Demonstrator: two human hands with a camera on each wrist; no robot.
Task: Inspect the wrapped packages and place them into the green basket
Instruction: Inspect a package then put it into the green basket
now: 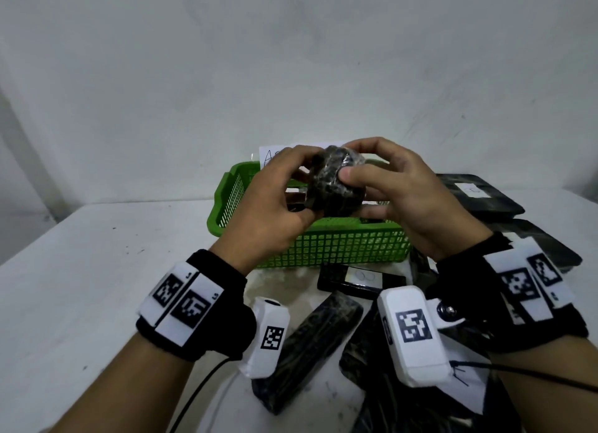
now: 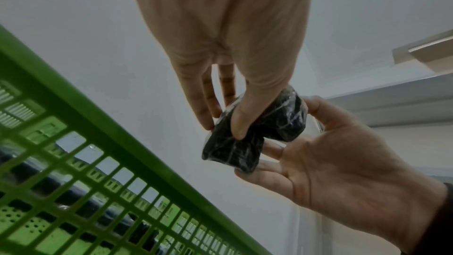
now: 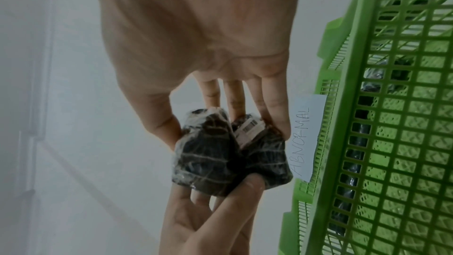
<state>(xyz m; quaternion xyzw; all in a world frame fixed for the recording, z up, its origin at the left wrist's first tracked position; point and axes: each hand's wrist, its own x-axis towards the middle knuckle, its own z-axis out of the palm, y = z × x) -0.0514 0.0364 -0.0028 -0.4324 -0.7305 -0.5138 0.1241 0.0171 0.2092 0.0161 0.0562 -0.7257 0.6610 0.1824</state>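
Both hands hold one small black package (image 1: 333, 186) in clear wrap above the green basket (image 1: 323, 245). My left hand (image 1: 301, 177) pinches its left side between thumb and fingers. From the right, my right hand (image 1: 356, 180) grips it, thumb on the front and fingers curled over the top and underneath. In the left wrist view the package (image 2: 255, 135) looks creased in the middle, above the basket wall (image 2: 98, 143). The right wrist view shows a barcode sticker (image 3: 250, 127) on the package (image 3: 220, 158).
A paper label reading ABNORMAL (image 3: 306, 139) is fixed to the basket's far wall. Dark wrapped packages lie inside the basket. Several more black packages lie on the white table in front (image 1: 310, 345) and to the right (image 1: 482, 193). A white wall stands behind.
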